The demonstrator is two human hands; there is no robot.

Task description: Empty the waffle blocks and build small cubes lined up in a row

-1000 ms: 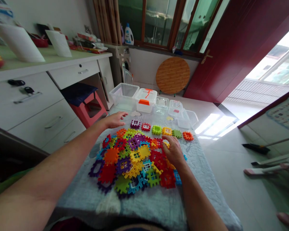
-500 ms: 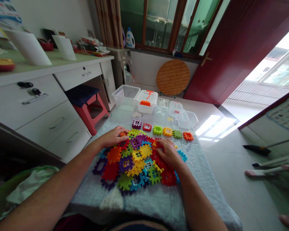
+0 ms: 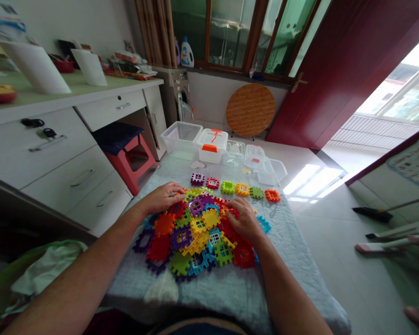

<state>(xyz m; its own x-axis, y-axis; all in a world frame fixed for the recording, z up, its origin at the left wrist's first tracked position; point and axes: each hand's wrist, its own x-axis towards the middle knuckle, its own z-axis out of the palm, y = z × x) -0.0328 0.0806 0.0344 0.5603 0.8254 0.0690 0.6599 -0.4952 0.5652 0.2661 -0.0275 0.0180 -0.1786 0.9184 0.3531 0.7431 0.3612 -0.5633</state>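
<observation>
A loose pile of toothed plastic building blocks in purple, red, orange, yellow, green and blue, among them a yellow block [image 3: 211, 218], lies on the cloth-covered table between my hands. My left hand [image 3: 165, 197] rests on the pile's far left edge, fingers stretched out over orange and red blocks. On the right side, my right hand [image 3: 243, 216] lies over red blocks with thumb and fingers apart. Neither hand visibly grips a block. Beyond the pile runs a spaced row: a purple block [image 3: 197, 179], a red one, a lime one [image 3: 228, 187], a yellow one, a green one and an orange one [image 3: 273, 195].
At the table's far end stand an open clear bin [image 3: 181, 139], a lidded box with orange clips [image 3: 212, 145] and smaller clear containers [image 3: 254, 156]. A pink stool [image 3: 132, 163] and a white desk [image 3: 63, 153] are on the left. A red door [image 3: 321, 70] stands at right.
My left hand has shifted slightly on the pile, its fingers now covering more of the orange block. The right hand stays nearly in place. The view has moved a little.
</observation>
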